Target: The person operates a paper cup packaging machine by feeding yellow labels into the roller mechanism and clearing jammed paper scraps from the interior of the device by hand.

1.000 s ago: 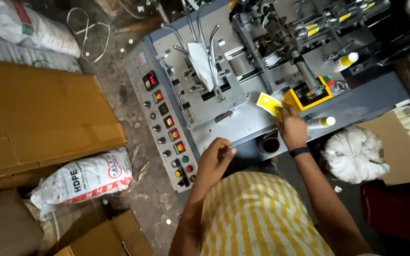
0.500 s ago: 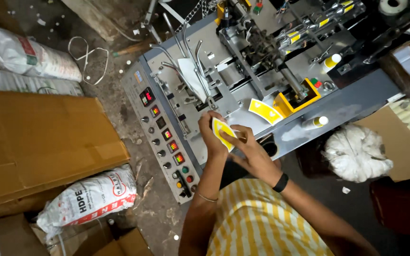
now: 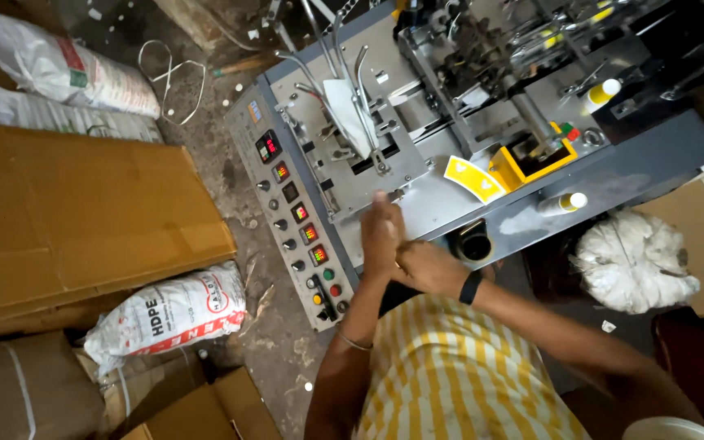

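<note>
My left hand (image 3: 381, 232) is raised with its fingers together, just in front of the grey packing machine (image 3: 425, 204). My right hand (image 3: 427, 269), a black band on its wrist, presses against the heel of the left one. Nothing shows between them; whatever they may hold is hidden. A curved yellow label (image 3: 473, 178) lies on the machine's deck to the right of my hands, beside a yellow tray (image 3: 505, 173). A dark round opening (image 3: 474, 244) sits just right of my right hand.
A control panel (image 3: 299, 232) with lit displays, knobs and coloured buttons runs down the machine's left side. Small white bottles (image 3: 562, 202) (image 3: 600, 94) lie on the machine. A white cloth bundle (image 3: 633, 261) lies right, with cardboard boxes (image 3: 83, 220) and white sacks (image 3: 169, 314) (image 3: 59, 69) left.
My right hand came back from the yellow tray with a yellow label, and both hands held it. Now the hands are pressed together and the label no longer shows.
</note>
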